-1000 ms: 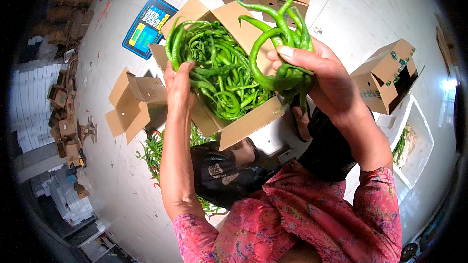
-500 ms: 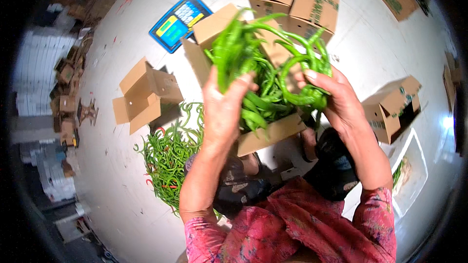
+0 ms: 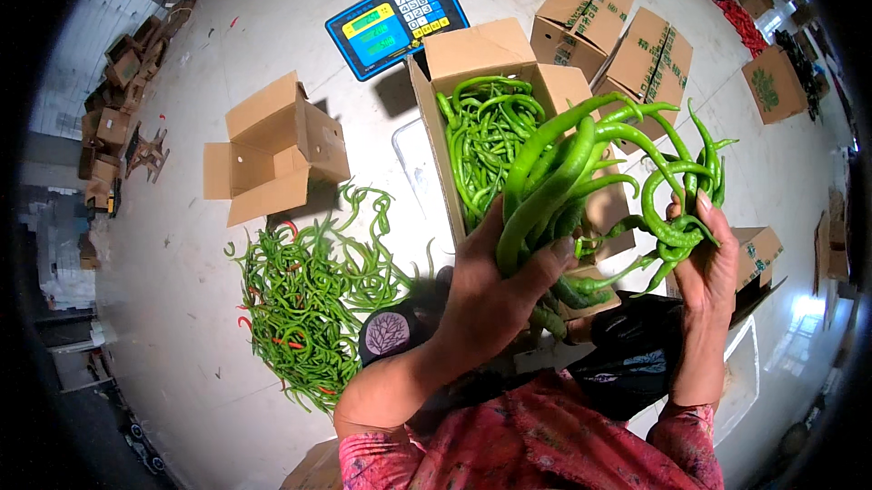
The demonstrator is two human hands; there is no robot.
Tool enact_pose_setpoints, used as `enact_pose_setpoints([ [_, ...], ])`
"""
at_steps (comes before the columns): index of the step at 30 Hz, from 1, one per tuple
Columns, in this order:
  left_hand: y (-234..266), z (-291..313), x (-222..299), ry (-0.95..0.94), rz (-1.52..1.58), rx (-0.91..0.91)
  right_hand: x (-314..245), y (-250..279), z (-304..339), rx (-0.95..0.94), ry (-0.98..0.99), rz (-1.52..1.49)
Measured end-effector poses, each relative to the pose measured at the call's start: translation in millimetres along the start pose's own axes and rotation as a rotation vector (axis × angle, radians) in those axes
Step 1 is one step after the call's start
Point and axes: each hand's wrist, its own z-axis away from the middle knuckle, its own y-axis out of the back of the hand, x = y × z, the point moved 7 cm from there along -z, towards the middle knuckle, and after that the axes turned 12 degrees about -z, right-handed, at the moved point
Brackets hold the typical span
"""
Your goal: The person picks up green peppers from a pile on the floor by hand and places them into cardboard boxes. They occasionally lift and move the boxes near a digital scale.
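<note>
My left hand (image 3: 509, 290) is closed around a thick bunch of long green chili peppers (image 3: 549, 190), raised above the near right side of an open cardboard box (image 3: 475, 47). In my right hand (image 3: 704, 263), further right, is a smaller cluster of curled green peppers (image 3: 672, 234), pinched between thumb and fingers. More green peppers (image 3: 486, 140) fill the box beneath. Its flaps stand up, and the bunches cover its near right part.
A loose heap of green peppers (image 3: 304, 317) with a few red ones lies on the floor at left. Behind it stands an empty open box (image 3: 272, 163). A blue scale display (image 3: 395, 22) sits beyond the filled box; closed cartons (image 3: 586, 9) stand at the far right.
Both hands have moved right with their peppers, and the left bunch has left its place over the middle of the box. My view has shifted, showing more of the peppers inside.
</note>
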Motion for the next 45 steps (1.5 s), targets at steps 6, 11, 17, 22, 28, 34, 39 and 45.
enact_pose_setpoints([
  [6, 2.6, 2.0, 0.0, 0.01, 0.064, -0.052, 16.5, -10.6, -2.2, -0.031, -0.038, 0.021],
  [11, 7.3, 6.6, 3.3, -0.017, 0.04, -0.083, 24.7, -16.2, -1.1, 0.026, -0.015, 0.058],
  [17, 7.7, 2.4, 7.3, -0.053, 0.123, -0.078, 30.9, -17.2, -4.6, -0.075, -0.074, 0.052],
  [22, 9.1, -1.0, -2.3, -0.072, -0.068, 0.031, 34.3, -22.1, -1.9, -0.08, -0.096, 0.074],
  [28, 6.4, -5.6, -1.1, -0.189, -0.195, 0.118, 31.4, -25.6, 0.0, -0.078, -0.073, 0.08],
  [34, 18.4, -7.9, -1.0, -0.171, -0.239, 0.28, 26.4, -18.2, -1.1, -0.043, -0.051, 0.096],
  [39, 21.9, -14.7, -2.8, -0.234, -0.041, 0.252, 22.6, -11.7, -4.9, -0.005, -0.052, 0.027],
  [45, 12.1, -5.4, 0.1, -0.161, 0.0, 0.25, 22.7, -10.0, -5.2, -0.026, -0.054, 0.018],
])
